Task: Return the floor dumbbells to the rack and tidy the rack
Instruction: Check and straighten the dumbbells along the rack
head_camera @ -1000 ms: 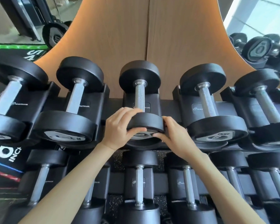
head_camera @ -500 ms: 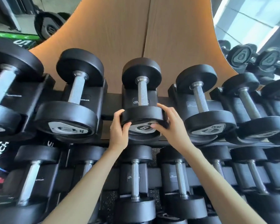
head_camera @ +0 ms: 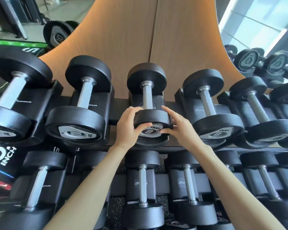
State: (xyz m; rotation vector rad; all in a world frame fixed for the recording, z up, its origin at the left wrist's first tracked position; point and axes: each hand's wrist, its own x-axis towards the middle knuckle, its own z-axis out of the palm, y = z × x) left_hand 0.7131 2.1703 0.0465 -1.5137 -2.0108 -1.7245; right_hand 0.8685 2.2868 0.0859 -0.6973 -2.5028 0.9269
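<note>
Black rubber dumbbell marked 8 [head_camera: 146, 97] lies in the middle cradle of the rack's [head_camera: 119, 112] top row, beside a dumbbell marked 10 [head_camera: 76, 120]; the left hand [head_camera: 128, 128] grips its near head, fingers curled over the rim. The right hand [head_camera: 181, 130] rests straight-fingered against that head's right side, thumb on its face.

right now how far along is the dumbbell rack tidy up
Done: the visible cradles on the rack all hold dumbbells. In hand: the left hand grips the near head of the 8 dumbbell in its cradle, the right hand touches it with straight fingers, probably straightening it. Left: unclear, the floor is hardly in view.
</note>
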